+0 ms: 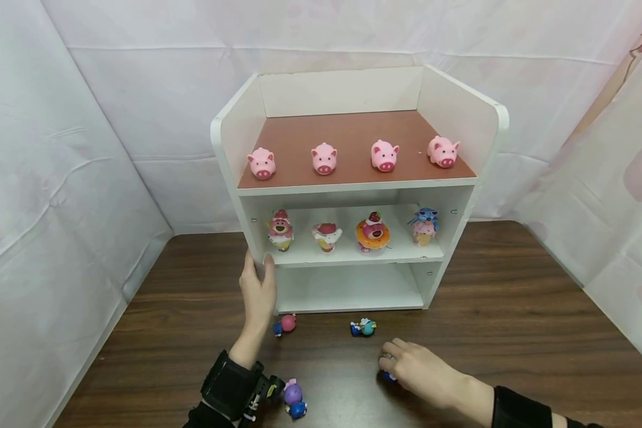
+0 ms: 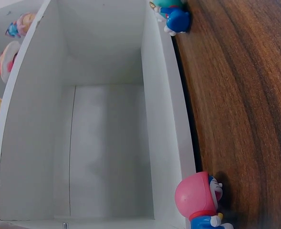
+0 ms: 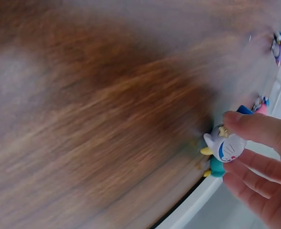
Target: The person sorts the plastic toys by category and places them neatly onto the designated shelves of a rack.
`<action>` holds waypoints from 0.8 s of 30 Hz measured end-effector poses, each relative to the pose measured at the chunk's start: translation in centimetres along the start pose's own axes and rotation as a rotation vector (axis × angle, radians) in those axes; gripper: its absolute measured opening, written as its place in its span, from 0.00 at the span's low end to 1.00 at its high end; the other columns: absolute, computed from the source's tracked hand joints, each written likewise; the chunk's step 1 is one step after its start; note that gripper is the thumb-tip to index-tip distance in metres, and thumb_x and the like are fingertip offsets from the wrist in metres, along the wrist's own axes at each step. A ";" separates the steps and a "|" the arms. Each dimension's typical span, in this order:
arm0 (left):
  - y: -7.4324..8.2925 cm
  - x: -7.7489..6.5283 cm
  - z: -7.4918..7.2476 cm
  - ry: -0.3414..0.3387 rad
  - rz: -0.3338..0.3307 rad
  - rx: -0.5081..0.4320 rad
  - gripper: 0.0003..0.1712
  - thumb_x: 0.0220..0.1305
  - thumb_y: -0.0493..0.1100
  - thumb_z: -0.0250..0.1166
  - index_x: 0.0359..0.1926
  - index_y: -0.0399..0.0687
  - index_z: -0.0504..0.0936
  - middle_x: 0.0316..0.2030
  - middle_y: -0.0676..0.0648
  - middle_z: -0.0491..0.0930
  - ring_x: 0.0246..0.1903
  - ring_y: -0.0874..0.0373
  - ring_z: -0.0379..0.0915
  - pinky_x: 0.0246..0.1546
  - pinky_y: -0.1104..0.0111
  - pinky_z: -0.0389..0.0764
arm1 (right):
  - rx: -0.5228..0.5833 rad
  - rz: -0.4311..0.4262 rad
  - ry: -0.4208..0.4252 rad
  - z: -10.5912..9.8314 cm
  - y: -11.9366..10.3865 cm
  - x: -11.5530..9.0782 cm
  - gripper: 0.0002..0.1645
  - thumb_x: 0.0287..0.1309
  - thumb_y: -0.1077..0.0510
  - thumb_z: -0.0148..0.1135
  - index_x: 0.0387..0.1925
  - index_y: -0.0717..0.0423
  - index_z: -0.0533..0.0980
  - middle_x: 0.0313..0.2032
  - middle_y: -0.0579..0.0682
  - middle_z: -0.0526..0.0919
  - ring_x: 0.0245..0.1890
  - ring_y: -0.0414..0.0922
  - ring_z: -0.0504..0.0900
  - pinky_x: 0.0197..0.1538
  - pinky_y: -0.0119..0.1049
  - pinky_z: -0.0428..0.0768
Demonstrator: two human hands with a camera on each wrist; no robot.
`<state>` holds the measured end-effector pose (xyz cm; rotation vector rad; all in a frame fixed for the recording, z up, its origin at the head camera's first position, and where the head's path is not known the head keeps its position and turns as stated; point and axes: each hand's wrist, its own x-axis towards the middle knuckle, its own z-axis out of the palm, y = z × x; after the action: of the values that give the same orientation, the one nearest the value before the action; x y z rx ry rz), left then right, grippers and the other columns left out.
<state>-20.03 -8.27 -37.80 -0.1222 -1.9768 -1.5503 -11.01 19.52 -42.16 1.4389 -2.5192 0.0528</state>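
My left hand (image 1: 259, 291) holds the left side panel of a small white shelf unit (image 1: 353, 311), thumb at the front edge and fingers outside. My right hand (image 1: 419, 368) pinches a small cartoon-cat figurine (image 3: 230, 147) with a white whiskered head and a blue part, above the dark wooden table. From the head view the hand covers most of it. A pink-headed figurine (image 1: 288, 323) lies near the shelf's lower left front. Right of it is a teal-and-blue figurine (image 1: 368, 327). Closer to me, by my left wrist, lies a purple-and-blue figurine (image 1: 292, 393).
Several pink pig figures (image 1: 324, 159) line the brown top board. On the middle board stand several dessert-themed figurines, among them one with an orange ring (image 1: 372, 232) and a blue one on a cone (image 1: 424, 226). White cloth (image 1: 80, 208) encloses the table (image 1: 513, 309).
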 end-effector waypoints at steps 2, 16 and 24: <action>0.0 0.0 0.0 -0.001 0.003 0.000 0.24 0.63 0.36 0.49 0.59 0.33 0.61 0.54 0.36 0.68 0.54 0.49 0.63 0.52 0.52 0.64 | 0.127 0.073 -0.007 -0.1 0.4 -0.1 0.18 0.29 0.65 0.73 0.27 0.53 0.74 0.29 0.44 0.71 0.29 0.36 0.68 0.28 0.25 0.72; -0.1 0.0 0.0 -0.002 0.015 0.004 0.24 0.63 0.36 0.49 0.59 0.33 0.61 0.55 0.36 0.67 0.55 0.48 0.63 0.52 0.52 0.64 | 0.823 0.492 -0.017 0.0 3.7 -0.9 0.12 0.43 0.63 0.67 0.33 0.59 0.74 0.28 0.46 0.78 0.26 0.35 0.77 0.26 0.27 0.76; 0.0 0.0 0.0 -0.005 0.024 -0.003 0.24 0.63 0.36 0.49 0.59 0.33 0.61 0.55 0.36 0.67 0.55 0.48 0.62 0.52 0.51 0.64 | 0.863 0.531 -0.007 0.4 4.6 -1.5 0.13 0.45 0.58 0.66 0.33 0.60 0.74 0.28 0.47 0.80 0.26 0.36 0.77 0.27 0.29 0.76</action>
<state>-20.00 -8.31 -37.84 -0.1505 -1.9697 -1.5396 -14.31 23.10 -42.45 0.8795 -2.9412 1.3519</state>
